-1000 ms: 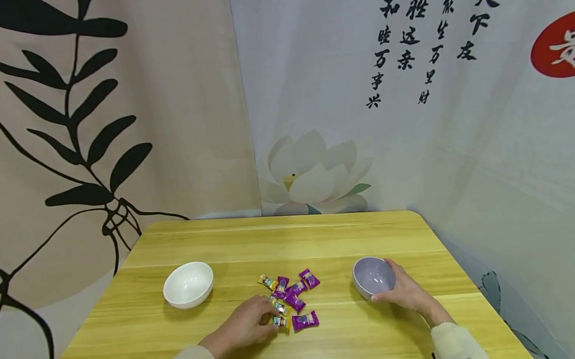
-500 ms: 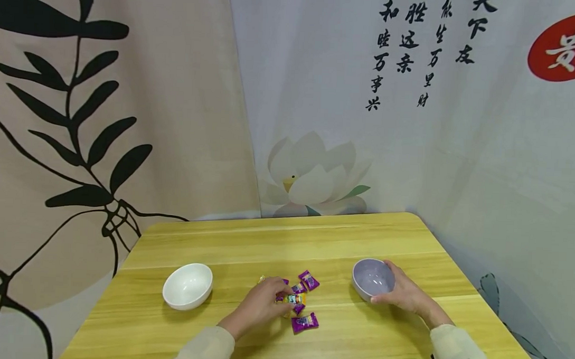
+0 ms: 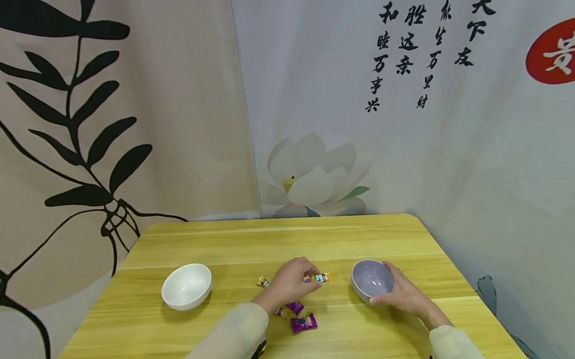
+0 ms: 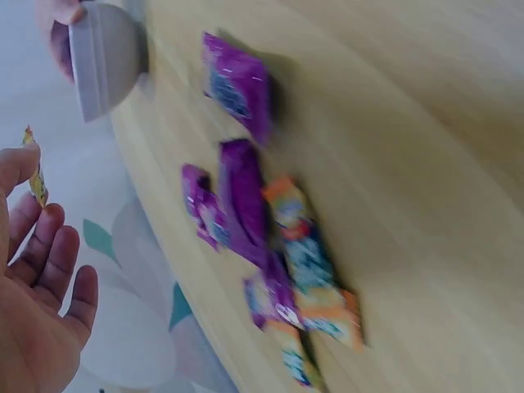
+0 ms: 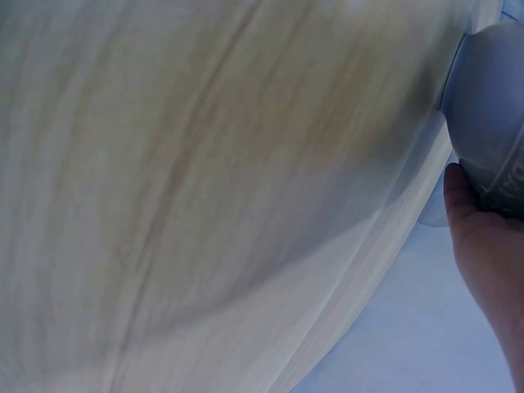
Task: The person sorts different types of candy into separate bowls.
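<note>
Between thumb and fingertips, my left hand [image 3: 293, 280] pinches a yellow-wrapped candy [image 3: 321, 277], raised above the table and left of the purple bowl [image 3: 372, 280]. The same candy [image 4: 38, 176] shows edge-on in the left wrist view. My right hand [image 3: 404, 293] grips the purple bowl by its right side, thumb at the near rim and fingers behind. Below my left hand lie several purple-wrapped candies [image 3: 303, 324] and a few yellow-orange ones [image 4: 307, 258], partly hidden by the hand in the head view.
A white bowl [image 3: 187, 287] stands on the left of the wooden table [image 3: 247, 236]. Behind the table hangs a printed cloth [image 3: 319, 96] with a plant, a lotus and writing.
My left hand has picked a yellow candy from the near side of the pile and carried it forward and right towards the purple bowl. My right hand stays on that bowl.
</note>
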The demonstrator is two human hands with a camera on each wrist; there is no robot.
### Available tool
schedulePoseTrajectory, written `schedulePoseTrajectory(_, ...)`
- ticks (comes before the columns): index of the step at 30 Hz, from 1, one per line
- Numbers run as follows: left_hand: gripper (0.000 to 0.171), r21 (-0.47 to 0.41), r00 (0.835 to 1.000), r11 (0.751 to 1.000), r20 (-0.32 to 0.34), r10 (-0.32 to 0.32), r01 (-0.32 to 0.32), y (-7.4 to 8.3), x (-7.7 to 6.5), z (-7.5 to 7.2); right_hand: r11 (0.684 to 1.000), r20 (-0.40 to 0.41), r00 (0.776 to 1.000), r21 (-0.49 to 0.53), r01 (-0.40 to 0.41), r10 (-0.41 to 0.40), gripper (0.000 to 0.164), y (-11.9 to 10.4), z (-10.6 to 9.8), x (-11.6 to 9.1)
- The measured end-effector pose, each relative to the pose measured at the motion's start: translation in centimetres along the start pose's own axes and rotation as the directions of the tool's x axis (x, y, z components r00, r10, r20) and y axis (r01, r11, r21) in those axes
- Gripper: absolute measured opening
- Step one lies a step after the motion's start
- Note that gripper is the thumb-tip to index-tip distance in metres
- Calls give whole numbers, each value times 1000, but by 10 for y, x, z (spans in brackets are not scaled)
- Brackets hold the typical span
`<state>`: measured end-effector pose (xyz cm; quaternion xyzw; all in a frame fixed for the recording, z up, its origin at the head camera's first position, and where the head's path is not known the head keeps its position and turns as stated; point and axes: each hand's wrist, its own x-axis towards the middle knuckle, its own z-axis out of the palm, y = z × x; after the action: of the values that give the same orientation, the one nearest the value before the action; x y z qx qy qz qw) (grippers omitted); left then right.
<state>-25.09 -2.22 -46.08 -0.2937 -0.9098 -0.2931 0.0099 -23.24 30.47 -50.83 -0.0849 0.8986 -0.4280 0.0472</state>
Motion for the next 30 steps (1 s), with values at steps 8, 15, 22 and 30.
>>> schedulePoseTrajectory(8, 24, 1, 1000, 1000, 7, 19, -19, 25, 32, 15, 1000, 9, 1000, 20, 3, -3, 122, -2, 0, -1)
schedulePoseTrajectory(15, 24, -5, 999, 999, -5, 47, -47, 44, 54, 28, 999, 9, 1000, 39, 9, -10, 119, -1, -1, 0)
schedulePoseTrajectory(22, 28, 2, 999, 999, -7, 49, -49, 57, 72, 43, 999, 15, 1000, 50, -3, 2, 121, 4, -2, 2)
schedulePoseTrajectory(30, 26, 109, 999, 993, -11, 36, -34, 66, 87, 61, 997, 51, 999, 78, -17, 13, 119, 1, -4, 3)
